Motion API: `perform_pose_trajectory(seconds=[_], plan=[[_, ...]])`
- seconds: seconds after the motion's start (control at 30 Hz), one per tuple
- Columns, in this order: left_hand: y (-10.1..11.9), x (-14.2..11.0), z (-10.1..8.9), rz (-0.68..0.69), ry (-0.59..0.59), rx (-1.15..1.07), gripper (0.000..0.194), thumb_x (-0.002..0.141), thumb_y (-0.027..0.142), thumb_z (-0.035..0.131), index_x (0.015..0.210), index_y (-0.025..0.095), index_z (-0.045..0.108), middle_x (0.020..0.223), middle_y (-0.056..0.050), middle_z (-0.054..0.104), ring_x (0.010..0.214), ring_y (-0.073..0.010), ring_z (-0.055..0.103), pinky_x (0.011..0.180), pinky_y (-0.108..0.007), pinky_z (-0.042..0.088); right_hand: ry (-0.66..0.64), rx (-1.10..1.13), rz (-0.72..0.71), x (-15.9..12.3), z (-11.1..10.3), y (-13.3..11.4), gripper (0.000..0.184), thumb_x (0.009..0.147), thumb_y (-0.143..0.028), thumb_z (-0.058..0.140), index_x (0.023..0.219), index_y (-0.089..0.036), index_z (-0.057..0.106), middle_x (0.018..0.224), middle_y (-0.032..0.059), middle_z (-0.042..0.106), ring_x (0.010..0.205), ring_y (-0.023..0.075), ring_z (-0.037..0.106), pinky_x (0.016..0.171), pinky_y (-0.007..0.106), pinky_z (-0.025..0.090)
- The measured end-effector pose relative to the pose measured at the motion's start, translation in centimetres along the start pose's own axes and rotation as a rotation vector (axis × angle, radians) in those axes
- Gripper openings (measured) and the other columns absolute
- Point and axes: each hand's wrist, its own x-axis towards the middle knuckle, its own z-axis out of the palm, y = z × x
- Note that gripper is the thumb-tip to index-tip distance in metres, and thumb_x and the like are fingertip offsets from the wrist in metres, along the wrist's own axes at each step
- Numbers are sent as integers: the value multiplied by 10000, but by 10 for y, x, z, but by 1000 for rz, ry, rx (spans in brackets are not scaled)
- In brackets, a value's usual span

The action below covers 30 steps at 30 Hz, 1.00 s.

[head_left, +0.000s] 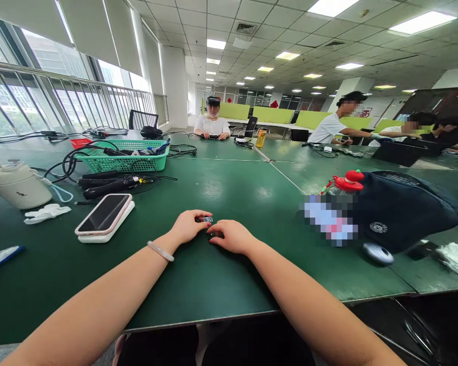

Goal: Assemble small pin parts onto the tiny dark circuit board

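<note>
Over the green table (213, 284), my left hand (189, 226) pinches a small dark piece with white markings (207, 219); its exact kind is too small to tell. A pale bangle (161, 251) circles that wrist. My right hand (234, 236) is close beside it, with thumb and fingers curled together near the piece. Something tiny may be between the right fingertips, but I cannot make it out. Left of my hands lies a phone in a pink-edged case (105, 213), on top of a white flat box-like thing (109, 234).
On the left are a green basket (125, 161) of cables, black rod-like items (110, 187) and a cream bottle (19, 185). To the right are a navy bag (400, 208), a red-lidded bottle (345, 188) and a mouse (378, 253). Several people sit or stand around the table.
</note>
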Motion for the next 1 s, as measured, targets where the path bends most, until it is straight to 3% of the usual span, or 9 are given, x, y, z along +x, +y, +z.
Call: perform_pose_trajectory(seconds=[0.17,0.37,0.53,0.7,1.0], plan=[[3,-1,1,5,18,36,375,670,337,634,1014,195,683,918,-35,710,835,-194,630,772,-292,471,45,-16,-57,2,9,-1,140,820,-278,581,880,-249,705,892,8,642,814,130,590,737,241,421],[8,-4,0,2,32,51,373,684,328,620,1022,182,678,902,-36,708,809,-186,625,767,-286,475,94,-69,-84,0,10,-3,126,852,-243,530,860,-222,653,887,15,607,765,118,566,692,231,402],[13,-6,-3,52,108,145,360,691,355,623,1016,215,685,952,-28,703,843,-194,623,803,-297,466,275,47,20,1,6,-1,139,872,-223,486,878,-210,624,852,14,584,734,109,531,685,224,394],[15,-5,-2,65,44,79,385,678,389,642,1009,200,692,950,-39,711,837,-212,630,807,-315,471,418,105,67,1,3,1,146,868,-249,474,883,-209,614,799,7,581,699,114,513,655,227,389],[14,-5,-1,109,-19,-86,376,668,368,661,981,162,697,969,-68,707,901,-228,625,848,-337,468,421,108,46,0,3,0,169,881,-281,462,884,-215,618,810,5,584,706,111,517,658,222,387]])
